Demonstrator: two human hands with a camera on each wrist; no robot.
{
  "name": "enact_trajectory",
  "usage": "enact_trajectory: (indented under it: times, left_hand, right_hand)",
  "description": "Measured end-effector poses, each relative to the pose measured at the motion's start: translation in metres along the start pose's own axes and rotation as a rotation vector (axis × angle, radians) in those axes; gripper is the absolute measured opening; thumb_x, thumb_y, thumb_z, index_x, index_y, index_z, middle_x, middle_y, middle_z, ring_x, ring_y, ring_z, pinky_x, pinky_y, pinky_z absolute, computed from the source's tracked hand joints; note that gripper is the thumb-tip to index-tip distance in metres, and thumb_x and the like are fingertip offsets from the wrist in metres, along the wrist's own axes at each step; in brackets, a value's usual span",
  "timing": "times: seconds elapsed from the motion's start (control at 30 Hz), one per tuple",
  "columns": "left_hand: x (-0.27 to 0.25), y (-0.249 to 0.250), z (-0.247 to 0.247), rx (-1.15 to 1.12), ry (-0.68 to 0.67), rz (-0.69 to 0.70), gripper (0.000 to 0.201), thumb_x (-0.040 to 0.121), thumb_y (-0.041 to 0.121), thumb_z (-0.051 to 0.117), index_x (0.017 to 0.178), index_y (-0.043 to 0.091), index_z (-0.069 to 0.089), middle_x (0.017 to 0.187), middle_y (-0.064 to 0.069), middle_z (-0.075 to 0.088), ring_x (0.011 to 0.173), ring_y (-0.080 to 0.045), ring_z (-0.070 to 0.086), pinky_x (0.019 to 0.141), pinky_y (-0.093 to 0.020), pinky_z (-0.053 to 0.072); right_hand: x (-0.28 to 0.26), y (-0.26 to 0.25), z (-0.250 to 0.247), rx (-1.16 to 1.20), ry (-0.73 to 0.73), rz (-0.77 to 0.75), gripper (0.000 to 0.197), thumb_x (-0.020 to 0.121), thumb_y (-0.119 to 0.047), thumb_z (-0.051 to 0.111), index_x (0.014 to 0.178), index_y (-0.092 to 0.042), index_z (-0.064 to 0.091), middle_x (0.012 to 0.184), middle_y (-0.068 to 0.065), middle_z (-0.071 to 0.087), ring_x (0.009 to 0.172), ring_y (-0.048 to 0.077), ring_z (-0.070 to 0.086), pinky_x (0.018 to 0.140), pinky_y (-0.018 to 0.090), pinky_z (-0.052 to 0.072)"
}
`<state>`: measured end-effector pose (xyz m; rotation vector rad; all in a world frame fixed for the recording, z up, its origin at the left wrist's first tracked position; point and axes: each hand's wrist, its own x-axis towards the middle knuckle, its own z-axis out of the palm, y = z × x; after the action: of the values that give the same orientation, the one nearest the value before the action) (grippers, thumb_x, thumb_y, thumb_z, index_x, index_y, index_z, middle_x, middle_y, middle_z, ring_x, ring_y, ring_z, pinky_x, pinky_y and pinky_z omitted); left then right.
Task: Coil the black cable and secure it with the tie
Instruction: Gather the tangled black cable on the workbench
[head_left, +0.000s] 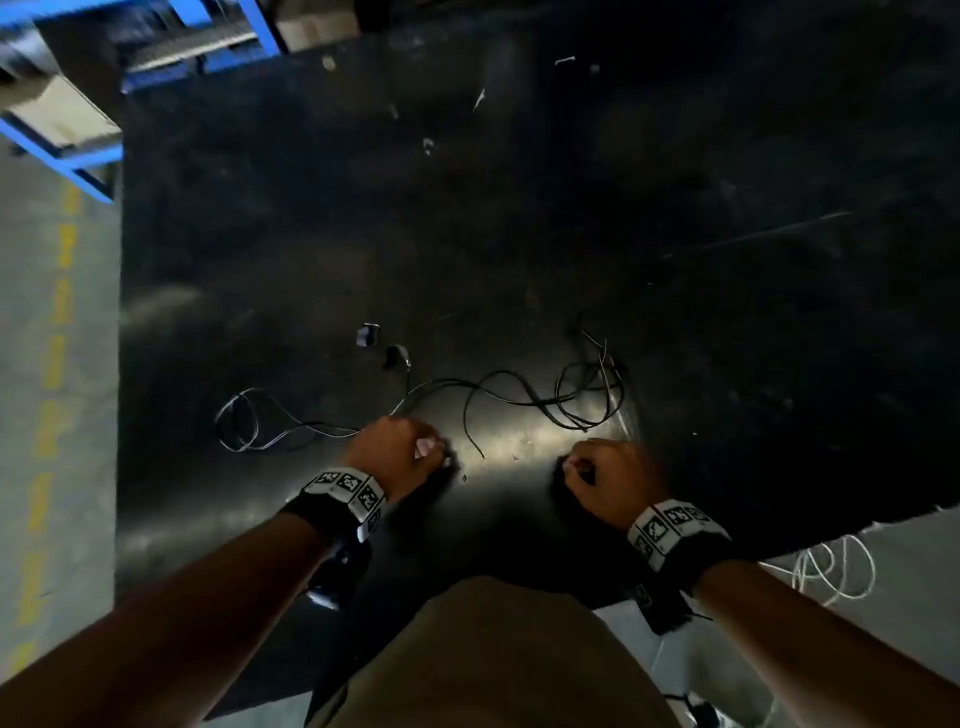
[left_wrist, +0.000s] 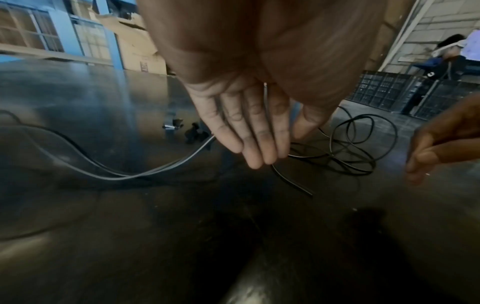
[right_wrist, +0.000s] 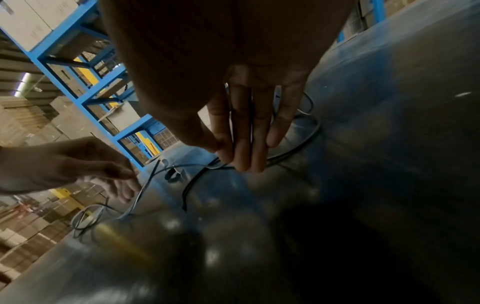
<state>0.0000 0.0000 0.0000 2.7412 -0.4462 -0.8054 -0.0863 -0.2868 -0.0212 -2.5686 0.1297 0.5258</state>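
Observation:
A thin black cable (head_left: 452, 382) sprawls uncoiled over the black table (head_left: 519, 208), with a loop at its left end and tangled loops at the right. My left hand (head_left: 410, 447) hangs over its middle stretch; in the left wrist view its fingers (left_wrist: 249, 127) are straight and together, and the cable (left_wrist: 116, 178) runs behind them. Whether they touch it is unclear. My right hand (head_left: 608, 475) hovers near the table's front, fingers (right_wrist: 246, 127) straight, holding nothing. Two small dark pieces (head_left: 368, 335) lie just beyond the cable; I cannot tell if one is the tie.
Blue racking (head_left: 78, 156) with cardboard boxes stands past the table's far left corner. A white cord (head_left: 831, 571) lies on the floor off the front right edge. Another person (left_wrist: 451, 51) stands far to the right. Small white scraps dot the far tabletop.

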Motion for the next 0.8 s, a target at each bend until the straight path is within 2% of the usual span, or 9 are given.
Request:
enact_trajectory:
  times: [0.1,0.13,0.2,0.3,0.43,0.57,0.67,0.73,0.8]
  left_hand:
    - [0.024,0.004,-0.001,-0.073,0.05,-0.039,0.033,0.089,0.049,0.053,0.094,0.026,0.076,0.089,0.005,0.08,0.083,-0.017,0.077,0.078,-0.037,0.063]
    - [0.029,0.01,-0.002,-0.079,0.046,-0.051,0.036,0.086,0.052,0.05,0.093,0.027,0.075,0.089,0.005,0.08,0.084,-0.019,0.076,0.078,-0.037,0.063]
    - [0.042,0.015,0.001,-0.086,0.075,-0.044,0.035,0.087,0.051,0.052,0.102,0.029,0.075,0.1,0.002,0.077,0.09,-0.022,0.074,0.078,-0.036,0.061]
    - [0.061,0.023,0.004,-0.028,0.151,0.054,0.035,0.092,0.036,0.063,0.124,0.024,0.068,0.127,-0.004,0.064,0.113,-0.026,0.062,0.084,-0.037,0.055]
    - [0.084,0.022,0.006,0.053,0.027,0.0,0.053,0.092,0.039,0.062,0.141,0.023,0.055,0.144,-0.005,0.052,0.131,-0.029,0.052,0.103,-0.044,0.049]
    - [0.089,0.019,0.01,0.054,-0.036,-0.035,0.05,0.095,0.038,0.06,0.142,0.024,0.056,0.145,-0.005,0.05,0.131,-0.028,0.054,0.101,-0.041,0.048]
    - [0.089,0.014,0.011,0.022,-0.043,-0.016,0.049,0.095,0.037,0.06,0.142,0.024,0.057,0.144,-0.004,0.05,0.129,-0.028,0.057,0.1,-0.04,0.049]
    - [0.088,0.009,0.01,0.0,-0.05,-0.004,0.05,0.095,0.037,0.061,0.142,0.024,0.057,0.142,-0.004,0.051,0.127,-0.027,0.058,0.1,-0.039,0.049]
    - [0.085,0.008,0.008,-0.052,-0.046,0.013,0.052,0.093,0.038,0.062,0.143,0.025,0.056,0.142,-0.006,0.052,0.127,-0.029,0.058,0.102,-0.04,0.051]
  right_hand:
    - [0.026,-0.018,-0.008,0.03,0.062,-0.011,0.013,0.092,-0.032,0.065,0.093,-0.021,0.073,0.091,-0.004,0.073,0.077,0.011,0.061,0.067,0.018,0.044]
    - [0.036,-0.028,-0.013,0.024,0.07,-0.007,0.012,0.092,-0.03,0.065,0.094,-0.021,0.072,0.091,-0.004,0.073,0.077,0.01,0.059,0.066,0.017,0.044]
    - [0.061,-0.042,-0.014,0.072,0.084,-0.028,0.009,0.092,-0.026,0.066,0.095,-0.019,0.07,0.094,-0.003,0.071,0.079,0.01,0.058,0.073,0.023,0.053]
    - [0.101,-0.056,-0.011,0.05,0.119,0.006,0.009,0.093,-0.024,0.064,0.1,-0.019,0.064,0.104,0.002,0.068,0.086,0.018,0.062,0.076,0.03,0.052]
    - [0.135,-0.06,0.0,-0.029,0.064,0.125,0.022,0.089,-0.018,0.066,0.11,-0.017,0.06,0.117,0.01,0.064,0.1,0.032,0.068,0.081,0.037,0.055]
    - [0.145,-0.053,0.002,0.044,0.055,0.215,0.008,0.087,-0.011,0.066,0.094,-0.014,0.067,0.101,0.008,0.07,0.089,0.028,0.069,0.069,0.029,0.048]
    - [0.141,-0.049,-0.006,0.218,0.152,0.268,0.005,0.083,-0.012,0.068,0.083,-0.017,0.07,0.083,0.002,0.067,0.076,0.017,0.062,0.074,0.026,0.051]
    - [0.133,-0.047,-0.015,0.316,0.217,0.272,0.01,0.082,-0.01,0.069,0.082,-0.02,0.07,0.071,-0.004,0.063,0.069,0.009,0.057,0.076,0.024,0.05]
    - [0.123,-0.044,-0.023,0.375,0.315,0.242,0.012,0.082,-0.006,0.069,0.085,-0.018,0.071,0.072,-0.003,0.066,0.071,0.011,0.061,0.074,0.023,0.051]
